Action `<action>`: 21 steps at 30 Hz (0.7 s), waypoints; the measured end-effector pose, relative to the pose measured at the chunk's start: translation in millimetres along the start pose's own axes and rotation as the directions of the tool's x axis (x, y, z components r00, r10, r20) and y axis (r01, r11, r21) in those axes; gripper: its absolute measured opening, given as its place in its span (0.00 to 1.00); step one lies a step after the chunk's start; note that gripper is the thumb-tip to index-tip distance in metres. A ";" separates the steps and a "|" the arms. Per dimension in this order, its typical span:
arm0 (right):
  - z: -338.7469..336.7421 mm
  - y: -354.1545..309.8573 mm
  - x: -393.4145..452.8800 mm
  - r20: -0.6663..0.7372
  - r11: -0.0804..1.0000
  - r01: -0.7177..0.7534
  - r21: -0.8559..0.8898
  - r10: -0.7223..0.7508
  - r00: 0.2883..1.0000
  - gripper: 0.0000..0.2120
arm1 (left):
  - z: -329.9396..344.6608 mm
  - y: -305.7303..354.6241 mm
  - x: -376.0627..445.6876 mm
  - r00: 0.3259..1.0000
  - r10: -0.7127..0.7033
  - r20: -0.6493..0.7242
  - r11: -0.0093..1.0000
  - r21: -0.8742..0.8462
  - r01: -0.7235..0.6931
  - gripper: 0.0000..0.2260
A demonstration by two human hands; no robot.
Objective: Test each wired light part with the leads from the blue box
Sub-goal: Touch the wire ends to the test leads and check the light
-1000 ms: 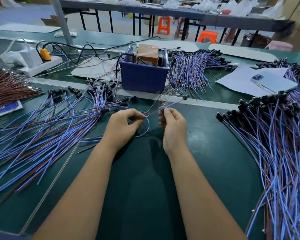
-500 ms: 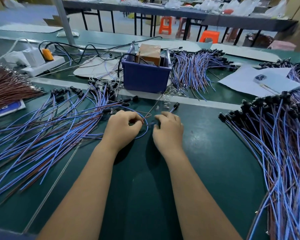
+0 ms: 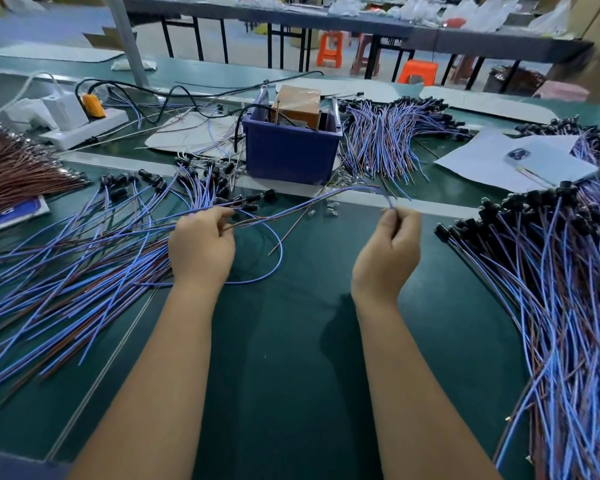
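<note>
The blue box stands at the middle back of the green table with a brown block inside. A thin bare lead runs from it down onto the mat. My left hand grips wires at the edge of the left pile of wired light parts. My right hand pinches the far end of one blue and brown wired part, which arcs between both hands. Its black lamp end is hidden.
A second pile of wired parts covers the right side. More lie behind the box. Brown wires and a white power strip sit at the far left. White papers lie at the back right.
My hands were close together at the mat's centre. Now they have spread apart, the right hand drawing one wire's end out to the right.
</note>
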State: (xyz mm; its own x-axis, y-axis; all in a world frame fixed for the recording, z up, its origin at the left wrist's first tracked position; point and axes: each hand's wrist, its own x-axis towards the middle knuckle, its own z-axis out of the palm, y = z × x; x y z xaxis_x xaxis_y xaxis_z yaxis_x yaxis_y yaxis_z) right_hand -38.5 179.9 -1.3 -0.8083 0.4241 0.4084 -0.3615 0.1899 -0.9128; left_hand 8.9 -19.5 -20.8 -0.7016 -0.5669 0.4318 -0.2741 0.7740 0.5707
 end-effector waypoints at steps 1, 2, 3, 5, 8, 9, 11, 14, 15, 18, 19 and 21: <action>-1.1 -0.8 1.4 -0.050 0.998 -0.010 0.064 0.013 0.999 0.07 | 1.4 2.5 -1.7 1.000 0.019 0.015 0.997 0.077 -0.020 0.18; -1.7 -1.8 2.5 -0.076 0.994 -0.014 0.112 0.023 0.997 0.07 | 2.6 6.1 -4.2 0.999 0.035 0.018 0.990 0.135 -0.038 0.22; -1.8 -2.8 2.7 -0.081 0.990 -0.017 0.141 0.028 0.996 0.07 | 3.3 11.4 -7.0 0.998 0.059 -0.005 0.987 0.153 -0.057 0.24; -0.8 -4.6 -0.4 -0.062 0.987 0.000 0.159 0.010 0.998 0.08 | 2.6 24.4 -12.8 0.978 0.173 -0.117 0.982 0.089 -0.163 0.20; 2.5 -4.2 -11.7 0.024 0.987 0.114 0.111 -0.117 0.993 0.07 | 1.6 39.2 -19.5 0.892 0.390 -0.230 0.888 -0.162 -0.430 0.05; 4.0 -3.8 -16.1 0.068 0.984 0.155 0.084 -0.161 0.985 0.06 | 1.7 42.8 -21.3 0.889 0.425 -0.169 0.845 -0.277 -0.457 0.07; 7.0 -3.4 -23.4 0.137 0.977 0.203 0.065 -0.210 0.968 0.06 | 3.8 47.4 -25.7 0.894 0.448 0.027 0.835 -0.369 -0.408 0.11; 9.4 -8.0 -23.8 0.076 0.980 0.103 0.173 -0.118 0.990 0.06 | 12.1 45.0 -27.4 0.889 0.392 0.235 0.897 -0.311 -0.313 0.13; 9.0 -9.7 -19.8 0.013 0.970 0.042 0.241 -0.046 0.999 0.07 | 14.1 43.9 -27.0 0.895 0.359 0.266 0.916 -0.286 -0.282 0.15; 2.2 -10.4 0.3 -0.193 0.925 -0.076 0.373 0.157 0.969 0.06 | 18.1 43.2 -26.0 0.935 0.262 0.239 0.963 -0.134 -0.236 0.17; -1.5 -9.7 6.7 -0.243 0.921 -0.085 0.381 0.188 0.952 0.06 | 18.2 43.7 -25.7 0.948 0.235 0.216 0.972 -0.083 -0.222 0.17; -8.9 -7.5 16.2 -0.317 0.922 -0.087 0.376 0.216 0.923 0.05 | 18.0 44.6 -25.6 0.966 0.192 0.176 0.981 -0.018 -0.191 0.17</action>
State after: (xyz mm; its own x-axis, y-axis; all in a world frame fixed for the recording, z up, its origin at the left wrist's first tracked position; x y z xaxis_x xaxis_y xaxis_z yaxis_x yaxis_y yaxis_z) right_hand -44.7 193.3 12.1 -0.6770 0.7137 0.1796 -0.4382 -0.1948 -0.8775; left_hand 2.8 34.7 -18.9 -0.8457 -0.3494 0.4034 -0.1226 0.8629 0.4902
